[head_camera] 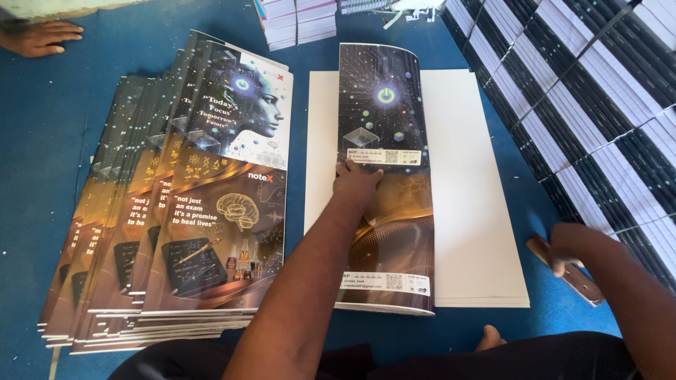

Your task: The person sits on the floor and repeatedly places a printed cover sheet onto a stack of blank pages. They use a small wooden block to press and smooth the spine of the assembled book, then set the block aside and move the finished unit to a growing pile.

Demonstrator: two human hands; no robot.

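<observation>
Blue work surface [56,141], cloth-like, spanning the whole view. Right edge: large bank of bound page blocks [598,105], black-and-white striped edges, strapped with thin bands, running diagonally from top centre to lower right. Left: fanned stack of printed covers [176,232], dark and gold artwork, long axis running away from the wearer, overlapped toward the left, well apart from both hands. Centre: white board sheets [472,211], squared pile, long axis also running away from the wearer. On top of that pile: folded glossy cover [384,105], dark at the far half, bronze at the near half, far end bowed upward, near end overhanging the pile's front edge; lies straight ahead of the wearer, long axis fore-and-aft. Left hand [355,184] pressed on its middle, fingers spread flat, palm down, nothing gripped; clearly the nearer hand. Right hand [577,246] off to the right of the white pile, closed round a brown flat tool [584,285], wooden-looking, lying on the blue surface between pile and page blocks. Top centre: 2 small stacks of thin booklets [296,21], spines outward. Top left corner: another person's hand [39,36] resting flat. Bottom centre: small rounded bit of skin [489,339], possibly a toe, cannot tell. Nothing between right hand and cover except bare white sheet.
</observation>
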